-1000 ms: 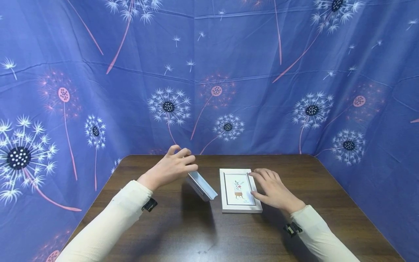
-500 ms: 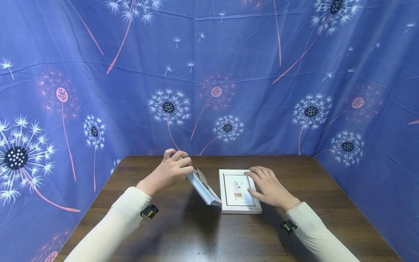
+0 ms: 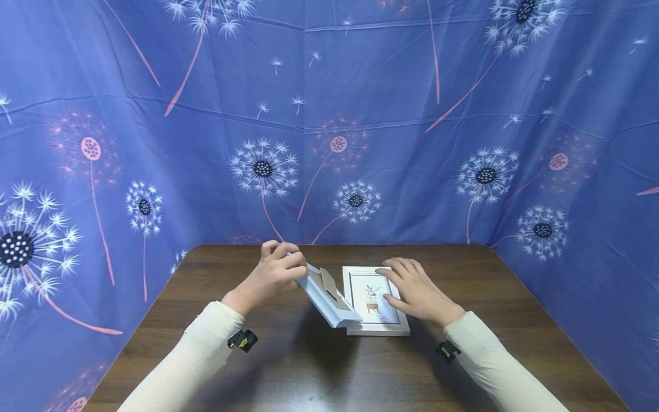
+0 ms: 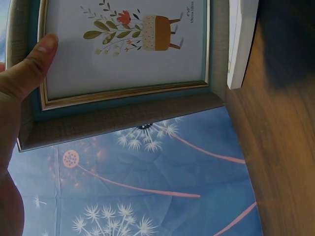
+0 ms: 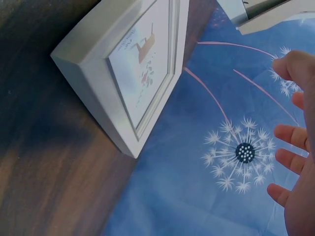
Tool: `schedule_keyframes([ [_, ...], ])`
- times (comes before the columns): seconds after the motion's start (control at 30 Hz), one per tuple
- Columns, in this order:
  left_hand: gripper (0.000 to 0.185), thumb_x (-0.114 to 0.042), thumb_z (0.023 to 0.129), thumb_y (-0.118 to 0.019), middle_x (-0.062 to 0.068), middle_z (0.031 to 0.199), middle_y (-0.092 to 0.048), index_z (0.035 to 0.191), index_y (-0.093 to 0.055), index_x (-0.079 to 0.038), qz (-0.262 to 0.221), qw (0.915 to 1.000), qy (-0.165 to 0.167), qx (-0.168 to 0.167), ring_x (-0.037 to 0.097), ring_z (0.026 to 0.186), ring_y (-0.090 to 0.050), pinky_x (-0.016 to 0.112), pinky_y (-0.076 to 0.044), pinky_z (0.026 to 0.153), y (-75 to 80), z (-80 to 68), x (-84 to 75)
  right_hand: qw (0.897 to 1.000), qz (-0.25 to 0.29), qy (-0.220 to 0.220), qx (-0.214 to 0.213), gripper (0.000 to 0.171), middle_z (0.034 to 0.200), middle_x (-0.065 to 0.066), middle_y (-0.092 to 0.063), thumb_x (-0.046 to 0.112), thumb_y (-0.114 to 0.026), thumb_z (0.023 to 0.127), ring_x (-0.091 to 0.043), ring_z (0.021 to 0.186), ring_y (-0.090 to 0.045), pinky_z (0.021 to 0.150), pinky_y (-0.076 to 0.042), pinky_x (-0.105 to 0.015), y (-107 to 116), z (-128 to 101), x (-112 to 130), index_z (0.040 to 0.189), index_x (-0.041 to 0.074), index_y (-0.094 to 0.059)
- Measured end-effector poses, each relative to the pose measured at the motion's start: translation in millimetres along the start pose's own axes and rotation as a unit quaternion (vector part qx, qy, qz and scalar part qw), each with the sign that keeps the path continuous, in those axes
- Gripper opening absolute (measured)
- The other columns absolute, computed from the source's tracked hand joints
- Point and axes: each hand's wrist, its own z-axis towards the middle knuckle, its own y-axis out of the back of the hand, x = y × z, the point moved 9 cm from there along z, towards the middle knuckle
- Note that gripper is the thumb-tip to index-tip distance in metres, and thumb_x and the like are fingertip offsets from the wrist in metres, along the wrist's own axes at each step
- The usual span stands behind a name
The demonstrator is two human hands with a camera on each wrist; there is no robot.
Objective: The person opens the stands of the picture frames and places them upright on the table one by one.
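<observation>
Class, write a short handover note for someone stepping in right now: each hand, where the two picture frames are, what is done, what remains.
Left hand grips the tilted frame, back side up, its low edge over the flat frame's left border.
Right hand hovers open over the flat frame on the table.
Done: the tilted frame is lifted and leaning over the flat one.
Left: probably lowering it on top and letting go.

Dark wood-grain desk point(image 3: 309, 372) with rounded far corners. A blue cloth backdrop point(image 3: 360, 86), printed with white and pink dandelion heads, encloses its far, left and right edges. Lighting is even and soft.
</observation>
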Motion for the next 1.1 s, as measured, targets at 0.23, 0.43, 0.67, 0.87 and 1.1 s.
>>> schedule_keyframes([
  [0.23, 0.040, -0.003, 0.055, -0.086, -0.005, 0.090, -0.058, 0.081, -0.059, -0.018, -0.017, 0.9998, 0.010, -0.007, 0.022, 0.095, -0.053, 0.047, -0.028, 0.081, -4.9, 1.4, -4.7, 1.000, -0.005, 0.013, 0.004, 0.050, 0.128, -0.018, -0.054, 0.028, -0.066, 0.084, -0.037, 0.118, -0.049, 0.097, -0.035, -0.056, -0.6, 5.9, 4.8, 0.129, 0.006, -0.058],
  [0.43, 0.034, -0.006, 0.059, -0.084, -0.004, 0.089, -0.058, 0.080, -0.060, -0.017, -0.026, 0.9994, 0.013, -0.017, 0.023, 0.096, -0.053, 0.048, -0.028, 0.082, -6.2, 2.7, -9.8, 1.000, -0.009, 0.012, 0.020, 0.051, 0.129, -0.019, -0.054, 0.026, -0.070, 0.084, -0.037, 0.120, -0.048, 0.098, -0.035, -0.056, -4.8, 10.0, 7.3, 0.130, 0.008, -0.056],
  [0.67, 0.033, -0.012, 0.061, -0.088, -0.004, 0.088, -0.058, 0.080, -0.062, -0.017, -0.035, 0.9988, 0.016, -0.032, 0.022, 0.096, -0.053, 0.049, -0.029, 0.082, -6.2, 5.1, -13.9, 0.999, -0.021, 0.019, 0.030, 0.052, 0.131, -0.017, -0.054, 0.027, -0.071, 0.085, -0.036, 0.121, -0.048, 0.099, -0.035, -0.055, -8.3, 16.6, 11.7, 0.132, 0.010, -0.055],
  [0.87, 0.029, -0.009, 0.063, -0.085, -0.005, 0.088, -0.059, 0.080, -0.062, -0.016, -0.044, 0.9982, 0.015, -0.037, 0.022, 0.097, -0.053, 0.049, -0.029, 0.082, -6.0, 7.2, -16.7, 0.999, -0.016, 0.033, 0.039, 0.052, 0.131, -0.017, -0.054, 0.026, -0.072, 0.085, -0.037, 0.123, -0.047, 0.100, -0.035, -0.055, -10.0, 23.4, 18.3, 0.131, 0.010, -0.055],
  [1.1, 0.029, -0.010, 0.064, -0.085, -0.005, 0.088, -0.061, 0.079, -0.061, -0.017, -0.049, 0.9979, 0.015, -0.040, 0.021, 0.097, -0.054, 0.049, -0.029, 0.083, -5.8, 9.5, -19.3, 0.998, -0.016, 0.042, 0.050, 0.052, 0.132, -0.016, -0.053, 0.027, -0.070, 0.084, -0.036, 0.124, -0.047, 0.101, -0.035, -0.054, -16.0, 29.5, 21.2, 0.132, 0.012, -0.055],
])
